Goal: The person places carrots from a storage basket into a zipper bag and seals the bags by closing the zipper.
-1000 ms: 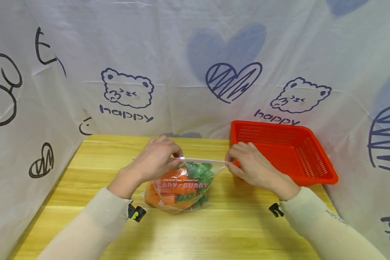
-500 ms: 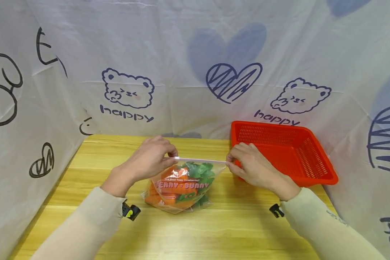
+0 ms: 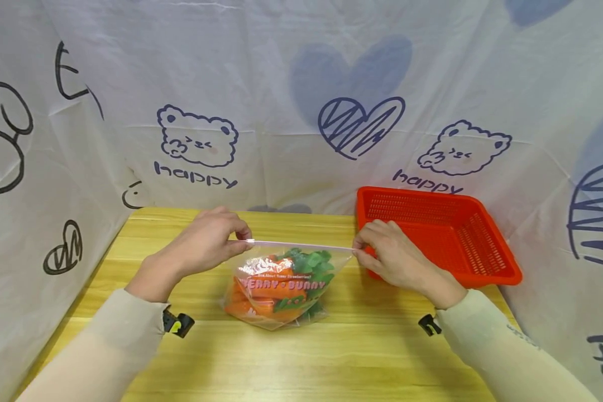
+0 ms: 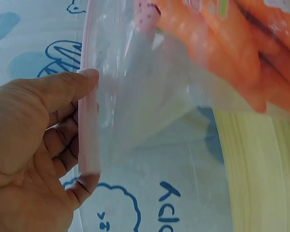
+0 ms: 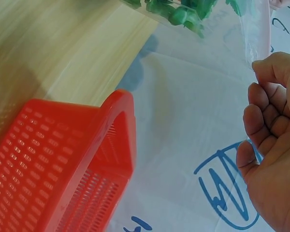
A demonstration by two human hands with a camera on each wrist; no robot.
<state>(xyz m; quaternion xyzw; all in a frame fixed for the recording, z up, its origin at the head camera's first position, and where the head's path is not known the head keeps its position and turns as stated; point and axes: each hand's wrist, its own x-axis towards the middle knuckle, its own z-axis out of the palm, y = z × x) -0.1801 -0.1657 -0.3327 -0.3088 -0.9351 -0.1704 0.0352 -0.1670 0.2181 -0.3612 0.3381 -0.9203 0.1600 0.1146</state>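
Observation:
A clear zip bag (image 3: 281, 285) printed with pink lettering stands on the wooden table, its pink zip strip (image 3: 301, 244) stretched straight along the top. Inside lie orange carrots (image 3: 276, 287) with green leafy tops (image 3: 314, 265); they look like toys or models. My left hand (image 3: 201, 240) pinches the strip toward its left end, where a small white slider shows at the fingertips. In the left wrist view the thumb of my left hand (image 4: 34, 130) presses on the strip, fingers curled behind it. My right hand (image 3: 394, 254) pinches the strip's right corner between thumb and forefinger.
A red plastic basket (image 3: 505, 273) with slotted walls stands at the table's back right, just behind my right hand. The wooden table (image 3: 301, 363) backs onto a white cloth (image 3: 281, 84) with printed hearts and bears, which also hangs at both sides.
My left hand has slid leftward along the zip strip, taking the white slider with it. My right hand stays at the right corner, and the bag has barely shifted.

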